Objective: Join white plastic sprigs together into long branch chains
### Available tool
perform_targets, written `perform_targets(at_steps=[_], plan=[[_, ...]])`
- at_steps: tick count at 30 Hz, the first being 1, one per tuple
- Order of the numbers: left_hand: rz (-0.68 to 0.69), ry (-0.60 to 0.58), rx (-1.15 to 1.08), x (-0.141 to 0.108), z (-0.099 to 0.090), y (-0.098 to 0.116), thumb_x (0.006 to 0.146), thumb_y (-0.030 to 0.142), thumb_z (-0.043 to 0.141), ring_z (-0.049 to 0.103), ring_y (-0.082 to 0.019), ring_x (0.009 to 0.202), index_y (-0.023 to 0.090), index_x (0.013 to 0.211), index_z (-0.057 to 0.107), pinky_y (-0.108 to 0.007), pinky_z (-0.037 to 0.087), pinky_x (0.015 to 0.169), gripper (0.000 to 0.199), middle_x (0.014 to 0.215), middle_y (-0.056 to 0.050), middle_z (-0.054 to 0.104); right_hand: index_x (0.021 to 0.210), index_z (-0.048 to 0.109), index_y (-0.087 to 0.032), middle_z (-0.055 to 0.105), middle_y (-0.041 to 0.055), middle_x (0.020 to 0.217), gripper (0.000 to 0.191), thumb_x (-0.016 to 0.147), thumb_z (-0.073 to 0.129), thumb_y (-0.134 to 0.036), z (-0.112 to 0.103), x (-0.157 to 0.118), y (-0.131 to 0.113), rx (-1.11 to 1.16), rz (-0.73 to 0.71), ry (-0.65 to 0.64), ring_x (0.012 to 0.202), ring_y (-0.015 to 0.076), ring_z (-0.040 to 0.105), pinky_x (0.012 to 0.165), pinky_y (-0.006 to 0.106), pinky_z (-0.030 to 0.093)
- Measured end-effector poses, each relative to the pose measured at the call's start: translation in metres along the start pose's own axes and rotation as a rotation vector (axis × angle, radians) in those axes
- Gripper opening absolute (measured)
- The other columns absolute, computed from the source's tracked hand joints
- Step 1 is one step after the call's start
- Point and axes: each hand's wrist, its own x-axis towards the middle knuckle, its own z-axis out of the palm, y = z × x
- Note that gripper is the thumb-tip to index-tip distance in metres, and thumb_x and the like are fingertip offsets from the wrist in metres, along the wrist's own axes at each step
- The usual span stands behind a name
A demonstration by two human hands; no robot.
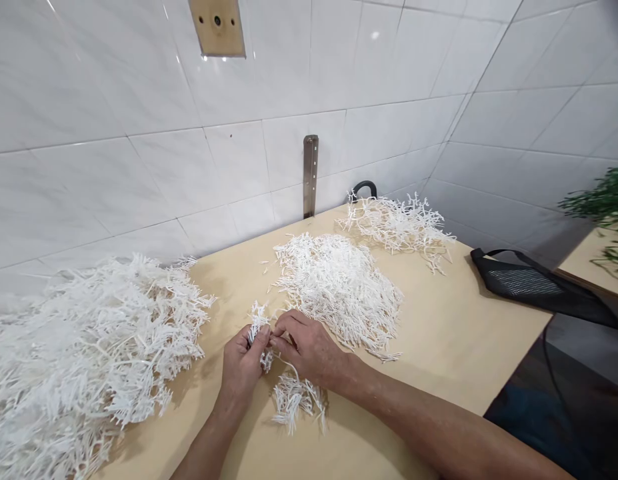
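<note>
My left hand (245, 360) is closed around a white branched plastic sprig (259, 319), whose tufts stick out above and below the thumb. Against it, my right hand (309, 347) pinches with thumb and fingertips at the sprig's side; the exact bit between those fingertips is too small to make out. A further white tuft (293, 400) hangs or lies just below the right hand, linked by a thin stem. Close beyond the right hand is a heap of short loose white pieces (339, 280).
A large pile of white branched sprigs (89, 353) covers the table's left side. Bare white stems (399, 220) lie at the back, near a black curved handle (365, 188). A black mesh bag (533, 283) sits at the right edge of the tan table (453, 333). Green plastic foliage (601, 197) is far right.
</note>
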Motion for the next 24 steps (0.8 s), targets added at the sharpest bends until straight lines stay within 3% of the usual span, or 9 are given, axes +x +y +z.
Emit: perform_targets(at_steps=[7, 11, 14, 16, 19, 24], plan=[[0.094, -0.004, 0.095, -0.002, 0.000, -0.004, 0.080, 0.052, 0.064, 0.036, -0.009, 0.050, 0.019, 0.061, 0.046, -0.021, 0.030, 0.047, 0.043, 0.053, 0.006, 0.040, 0.086, 0.051, -0.021, 0.056, 0.0027, 0.087, 0.011, 0.095, 0.050, -0.014, 0.003, -0.002, 0.004, -0.072, -0.006, -0.134, 0.079, 0.0168, 0.054, 0.070, 0.030, 0.044], [0.122, 0.042, 0.129, 0.001, 0.001, -0.005, 0.081, 0.046, 0.063, 0.039, -0.010, 0.052, 0.018, 0.059, 0.048, -0.021, 0.032, 0.050, 0.039, 0.053, 0.005, 0.042, 0.085, 0.048, -0.021, 0.053, 0.0020, 0.084, 0.015, 0.096, 0.045, -0.012, 0.005, -0.003, 0.001, -0.084, -0.037, -0.204, 0.071, 0.0157, 0.050, 0.063, 0.029, 0.043], [0.089, 0.141, 0.096, 0.006, -0.002, -0.005, 0.082, 0.046, 0.061, 0.038, -0.010, 0.049, 0.018, 0.063, 0.053, -0.022, 0.032, 0.049, 0.035, 0.051, 0.006, 0.043, 0.084, 0.047, -0.022, 0.053, 0.0016, 0.083, 0.015, 0.095, 0.045, -0.012, 0.005, -0.005, -0.002, -0.053, -0.095, -0.267, 0.069, 0.0153, 0.050, 0.061, 0.029, 0.043], [0.095, 0.135, 0.114, 0.007, -0.005, -0.004, 0.082, 0.047, 0.062, 0.040, -0.010, 0.050, 0.018, 0.062, 0.055, -0.022, 0.032, 0.050, 0.036, 0.051, 0.005, 0.045, 0.086, 0.049, -0.022, 0.055, 0.0023, 0.083, 0.013, 0.096, 0.046, -0.015, 0.002, -0.003, -0.004, 0.002, -0.119, -0.211, 0.071, 0.0155, 0.053, 0.063, 0.029, 0.045], [0.129, 0.052, 0.156, 0.007, -0.008, -0.002, 0.081, 0.050, 0.064, 0.043, -0.010, 0.052, 0.017, 0.060, 0.057, -0.022, 0.034, 0.051, 0.040, 0.053, 0.004, 0.049, 0.090, 0.054, -0.021, 0.060, 0.0039, 0.085, 0.009, 0.097, 0.050, -0.023, -0.007, 0.001, -0.005, 0.111, -0.051, 0.003, 0.067, 0.0146, 0.055, 0.058, 0.028, 0.046], [0.093, -0.071, 0.138, 0.007, -0.012, -0.001, 0.080, 0.056, 0.066, 0.043, -0.009, 0.049, 0.016, 0.064, 0.061, -0.022, 0.034, 0.049, 0.043, 0.054, 0.003, 0.050, 0.089, 0.059, -0.020, 0.058, -0.0012, 0.066, 0.020, 0.094, 0.057, -0.039, -0.029, 0.006, 0.001, 0.259, 0.323, 0.192, 0.051, 0.0109, 0.048, 0.044, 0.024, 0.039]])
